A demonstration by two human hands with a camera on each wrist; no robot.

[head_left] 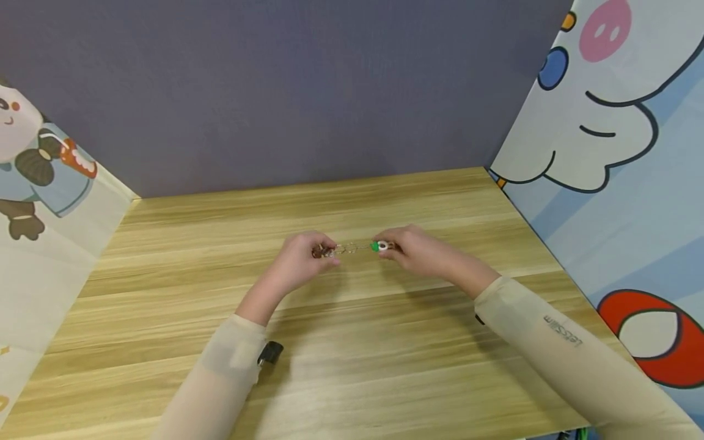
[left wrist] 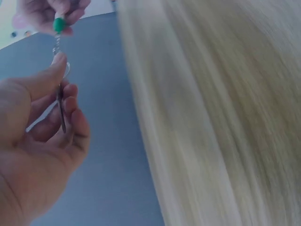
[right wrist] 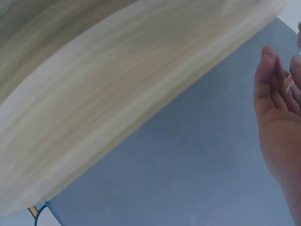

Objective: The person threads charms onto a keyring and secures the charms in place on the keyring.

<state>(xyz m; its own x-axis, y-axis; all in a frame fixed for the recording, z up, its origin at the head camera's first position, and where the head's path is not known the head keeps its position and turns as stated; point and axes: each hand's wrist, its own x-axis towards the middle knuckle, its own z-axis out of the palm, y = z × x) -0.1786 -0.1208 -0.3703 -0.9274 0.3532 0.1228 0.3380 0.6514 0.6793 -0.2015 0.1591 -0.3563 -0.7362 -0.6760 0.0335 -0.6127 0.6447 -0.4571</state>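
Note:
Between my two hands a keychain stretches above the wooden table (head_left: 352,379). My left hand (head_left: 301,260) pinches its brown end piece (head_left: 318,251), which looks thin and dark edge-on in the left wrist view. A thin metal chain (head_left: 350,247) runs across to a green bead (head_left: 375,246) and a white part (head_left: 383,245). These sit at the fingertips of my right hand (head_left: 420,252), which pinches that end. The right wrist view catches my right hand (right wrist: 282,122) at its edge, with a small pale orange bit among the fingers; most of the keychain is hidden there.
A grey-purple panel (head_left: 308,91) stands behind the table. Walls with cartoon pictures rise at the left (head_left: 49,244) and the right (head_left: 621,201). A small black piece (head_left: 271,352) sticks out at my left wrist.

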